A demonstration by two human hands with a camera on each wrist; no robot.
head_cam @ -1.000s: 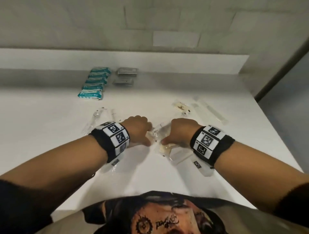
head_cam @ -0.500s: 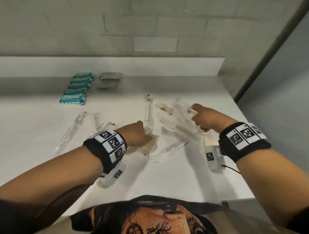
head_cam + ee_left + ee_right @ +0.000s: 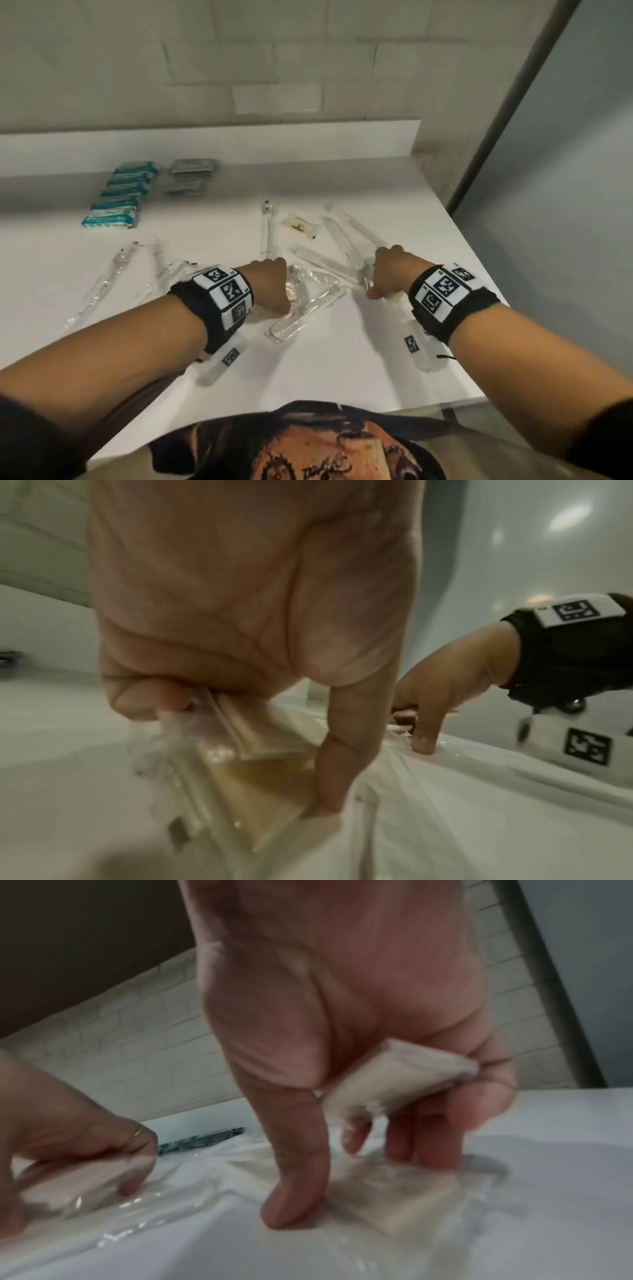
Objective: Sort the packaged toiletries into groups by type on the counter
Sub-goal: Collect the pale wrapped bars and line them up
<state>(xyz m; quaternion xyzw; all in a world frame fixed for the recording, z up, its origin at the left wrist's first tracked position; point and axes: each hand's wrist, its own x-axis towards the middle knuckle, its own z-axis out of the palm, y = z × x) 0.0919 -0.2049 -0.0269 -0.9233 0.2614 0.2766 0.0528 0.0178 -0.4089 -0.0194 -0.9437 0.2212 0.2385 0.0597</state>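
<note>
Since half a second ago the right hand has drawn back from the far clear packets toward the near right edge, while the left hand has stayed put at the middle.

Largest is the white counter, filling the head view below a pale brick wall. At ten o'clock lies a row of teal wrapped packs, and just to their right a small stack of grey sachets. Long clear-wrapped toothbrushes lie at nine o'clock. Clear-wrapped combs are scattered between the two hands and out toward one o'clock, with a cream soap sachet at twelve.

The left hand pinches a clear packet with a cream soap bar between thumb and curled fingers, on the counter. The right hand keeps a small wrapped cream bar tucked under its curled outer fingers, while thumb and forefinger press on another flat cream packet lying on the counter.
</note>
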